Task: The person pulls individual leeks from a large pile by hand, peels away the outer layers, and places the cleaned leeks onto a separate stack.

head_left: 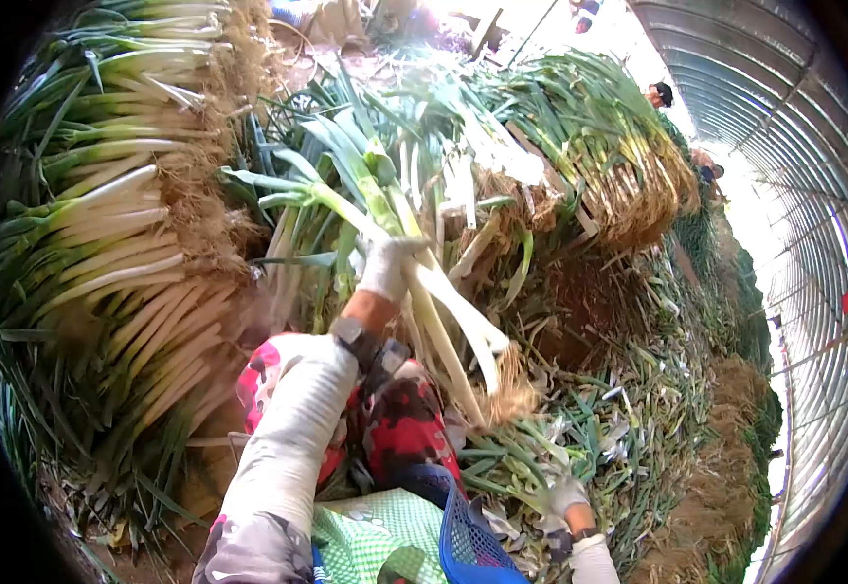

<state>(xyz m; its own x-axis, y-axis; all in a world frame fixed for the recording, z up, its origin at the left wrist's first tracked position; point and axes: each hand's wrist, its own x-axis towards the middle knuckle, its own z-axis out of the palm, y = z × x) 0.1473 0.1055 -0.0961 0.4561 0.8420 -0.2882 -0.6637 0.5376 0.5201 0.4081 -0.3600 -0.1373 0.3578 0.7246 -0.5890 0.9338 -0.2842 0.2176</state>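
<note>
Right now you are partway through pulling a handful of green onions (443, 311) out of the loose heap in front of you, and your left hand (385, 268), gloved in white, is closed around their pale stalks just below the green leaves. The bunch hangs tilted, roots (506, 394) down and to the right, leaves up and to the left, above your patterned knees (399, 419). Your left arm (292, 428) reaches forward in a white sleeve, wrist bent upward. Your right hand (565, 496), also gloved, is low at the bottom right, resting among the trimmings (618, 428) on the ground, well apart from the left; whether its fingers grip anything, you cannot tell from this view. A blue basket (463, 530) sits between your legs and the right hand. Stacked bundles (122, 243) stand at your left, another stack (609, 165) farther off at the right. As a judgement, the next move calls for a steady grip so no stalks slip, and for the right hand to come up to the root end.
</note>
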